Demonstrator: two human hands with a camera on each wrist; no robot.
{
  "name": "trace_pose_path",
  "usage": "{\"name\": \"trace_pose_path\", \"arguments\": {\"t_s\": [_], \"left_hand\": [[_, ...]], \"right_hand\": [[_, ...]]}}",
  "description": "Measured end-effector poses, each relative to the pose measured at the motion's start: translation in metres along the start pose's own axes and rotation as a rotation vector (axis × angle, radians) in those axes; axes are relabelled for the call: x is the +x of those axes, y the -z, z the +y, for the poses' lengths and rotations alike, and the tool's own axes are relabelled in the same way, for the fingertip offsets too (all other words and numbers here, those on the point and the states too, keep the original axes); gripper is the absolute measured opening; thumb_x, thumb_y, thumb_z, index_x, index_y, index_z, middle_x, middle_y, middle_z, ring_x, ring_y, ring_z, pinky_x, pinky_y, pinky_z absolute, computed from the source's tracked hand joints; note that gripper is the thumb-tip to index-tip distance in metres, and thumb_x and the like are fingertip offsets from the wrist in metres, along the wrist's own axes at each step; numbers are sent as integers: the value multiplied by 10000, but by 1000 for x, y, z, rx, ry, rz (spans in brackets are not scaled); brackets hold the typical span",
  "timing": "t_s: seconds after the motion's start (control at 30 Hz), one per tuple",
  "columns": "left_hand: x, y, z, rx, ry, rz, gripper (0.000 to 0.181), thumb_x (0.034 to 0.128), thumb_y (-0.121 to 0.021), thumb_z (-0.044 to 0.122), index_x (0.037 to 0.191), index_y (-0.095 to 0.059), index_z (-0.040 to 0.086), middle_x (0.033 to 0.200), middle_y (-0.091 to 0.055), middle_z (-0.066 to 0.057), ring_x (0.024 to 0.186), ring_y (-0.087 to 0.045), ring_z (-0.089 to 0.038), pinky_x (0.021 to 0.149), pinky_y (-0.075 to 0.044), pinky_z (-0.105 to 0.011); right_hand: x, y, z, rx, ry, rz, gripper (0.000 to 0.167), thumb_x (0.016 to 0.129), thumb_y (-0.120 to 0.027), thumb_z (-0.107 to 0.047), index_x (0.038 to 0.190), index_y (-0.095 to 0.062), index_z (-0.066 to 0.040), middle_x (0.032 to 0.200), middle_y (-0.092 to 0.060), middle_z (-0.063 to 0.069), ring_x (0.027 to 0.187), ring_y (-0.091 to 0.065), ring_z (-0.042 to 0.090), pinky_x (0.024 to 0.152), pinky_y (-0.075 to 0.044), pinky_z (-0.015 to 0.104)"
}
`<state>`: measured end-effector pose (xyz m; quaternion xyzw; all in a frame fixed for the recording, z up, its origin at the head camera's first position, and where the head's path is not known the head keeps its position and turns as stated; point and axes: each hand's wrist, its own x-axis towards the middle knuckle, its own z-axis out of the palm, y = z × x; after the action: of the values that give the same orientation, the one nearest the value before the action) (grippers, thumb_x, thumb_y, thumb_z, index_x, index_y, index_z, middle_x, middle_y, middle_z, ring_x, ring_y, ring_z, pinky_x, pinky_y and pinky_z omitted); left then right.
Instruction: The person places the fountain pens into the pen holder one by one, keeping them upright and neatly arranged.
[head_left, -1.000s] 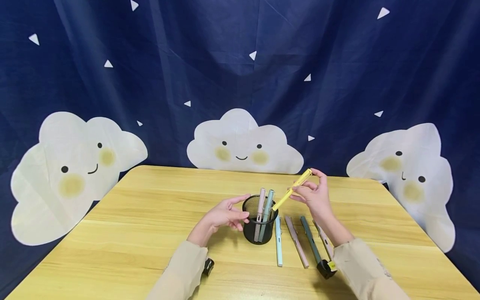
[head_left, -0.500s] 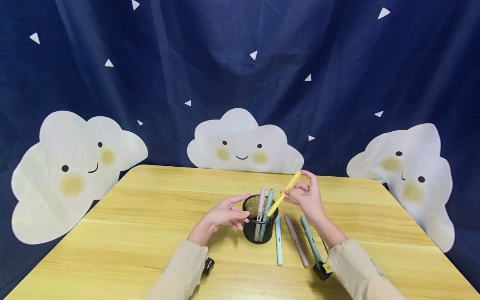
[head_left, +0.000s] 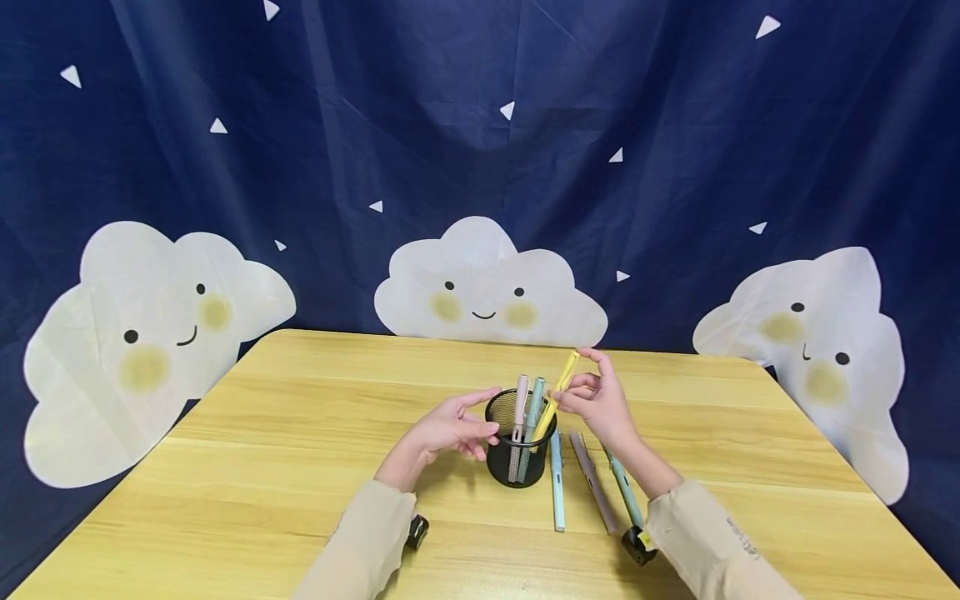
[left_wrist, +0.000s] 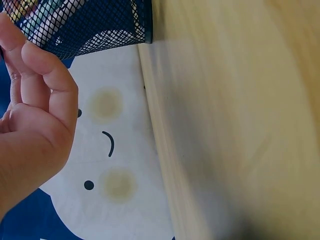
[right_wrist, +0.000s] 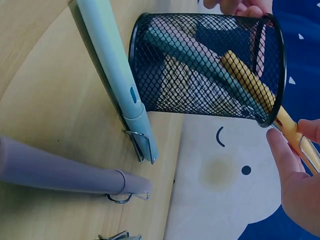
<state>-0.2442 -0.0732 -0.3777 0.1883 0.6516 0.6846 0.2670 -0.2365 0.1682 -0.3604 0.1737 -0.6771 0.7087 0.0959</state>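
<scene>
A black mesh pen holder [head_left: 498,463] stands upright mid-table, with a pale pink pen [head_left: 521,393] and a teal pen [head_left: 536,402] leaning in it. My left hand [head_left: 450,427] holds its left side, thumb at the front and index finger along the rim. Between thumb and fingers of my right hand [head_left: 606,410] is a yellow pen [head_left: 569,369], pinched near its capped upper end. It slants, and its lower end is inside the holder; the right wrist view shows that end [right_wrist: 245,75] through the mesh, above the bottom.
Right of the holder, a light blue pen [head_left: 557,492], a mauve pen [head_left: 591,479] and a grey-green pen [head_left: 626,490] lie on the wooden table [head_left: 247,467]. My right forearm partly covers that side. A dark blue curtain [head_left: 675,100] with clouds hangs behind the table.
My right hand has moved left and down, bringing the yellow pen from above the rim into the holder and tilting it more upright. The left hand and the holder have stayed put.
</scene>
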Motion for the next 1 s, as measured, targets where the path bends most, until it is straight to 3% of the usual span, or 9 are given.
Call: {"name": "trace_pose_path", "arguments": {"t_s": [0.17, 0.43, 1.0], "left_hand": [[1, 1, -1, 3, -2, 0, 679, 838, -601, 52, 1414, -242, 86, 736, -657, -79, 491, -584, -121, 467, -446, -208], [0, 1, 0, 9, -2, 0, 689, 834, -610, 62, 1415, -240, 85, 729, -655, -65, 494, -585, -117, 473, -443, -209], [1, 1, 0, 3, -1, -7, 686, 838, -607, 65, 1415, -237, 85, 727, -655, -63, 493, -585, -117, 470, -441, -205]], "right_hand": [[-4, -10, -14, -95, -74, 26, 666, 720, -588, 171, 1283, -277, -2, 805, -550, 204, 655, -599, 97, 633, -518, 251], [-6, -13, -6, -255, -14, -22, 630, 712, -634, 133, 1249, -330, 13, 737, -560, 101, 688, -566, 116, 628, -482, 215], [-6, -17, -2, -299, 10, -30, 587, 727, -643, 113, 1226, -348, 18, 751, -565, 133, 703, -564, 161, 626, -475, 236]]}}
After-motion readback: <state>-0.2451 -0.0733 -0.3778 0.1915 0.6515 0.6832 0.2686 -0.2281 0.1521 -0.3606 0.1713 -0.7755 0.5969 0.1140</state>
